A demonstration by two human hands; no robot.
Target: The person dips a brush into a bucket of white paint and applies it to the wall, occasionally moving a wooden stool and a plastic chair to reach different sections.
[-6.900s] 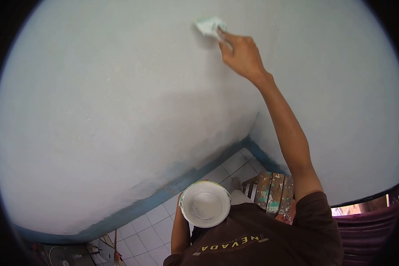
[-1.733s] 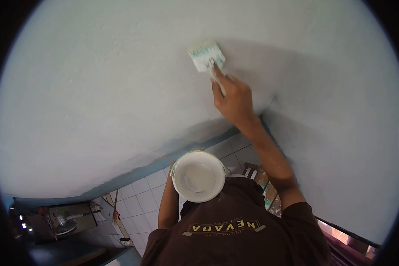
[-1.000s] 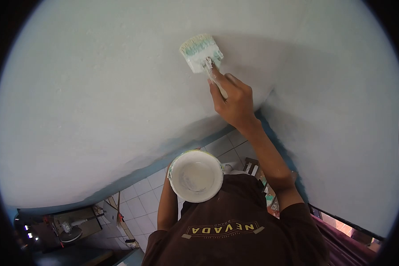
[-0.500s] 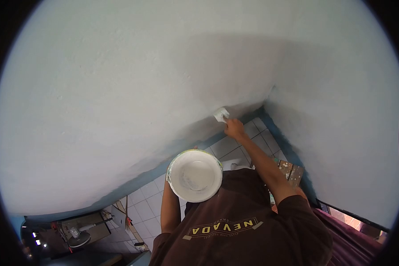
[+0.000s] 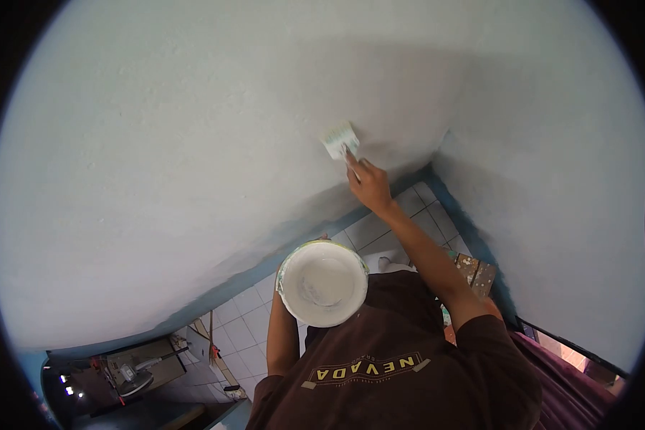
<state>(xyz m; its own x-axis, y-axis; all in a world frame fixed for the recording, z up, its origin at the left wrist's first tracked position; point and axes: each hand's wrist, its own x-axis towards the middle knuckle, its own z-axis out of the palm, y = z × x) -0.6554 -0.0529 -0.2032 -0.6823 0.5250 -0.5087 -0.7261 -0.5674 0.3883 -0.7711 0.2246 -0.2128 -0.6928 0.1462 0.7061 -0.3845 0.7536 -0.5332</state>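
Observation:
My right hand [image 5: 371,184] grips a wide paintbrush [image 5: 340,140] by its handle, fingers wrapped round it and one stretched towards the head. The whitish brush head lies against the pale wall [image 5: 172,136]. Close to my chest, my left hand [image 5: 325,237] holds up a round white paint bucket [image 5: 287,283] from below. Only a bit of a finger shows at the bucket's far edge; the rest of that hand is hidden beneath. Drips of paint mark the rim, and a little whitish paint lies in the bottom.
A blue band [image 5: 240,276] runs along the wall's foot, above white floor tiles [image 5: 247,326]. To the right stands a paint-spotted wooden surface [image 5: 473,272]. Lower left, a power tool [image 5: 132,376] rests on a board. Purple cloth [image 5: 552,380] hangs lower right.
My right hand has moved the paintbrush up the wall and slightly left, away from the blue band. The bucket stays in my left hand, shifted slightly right in view.

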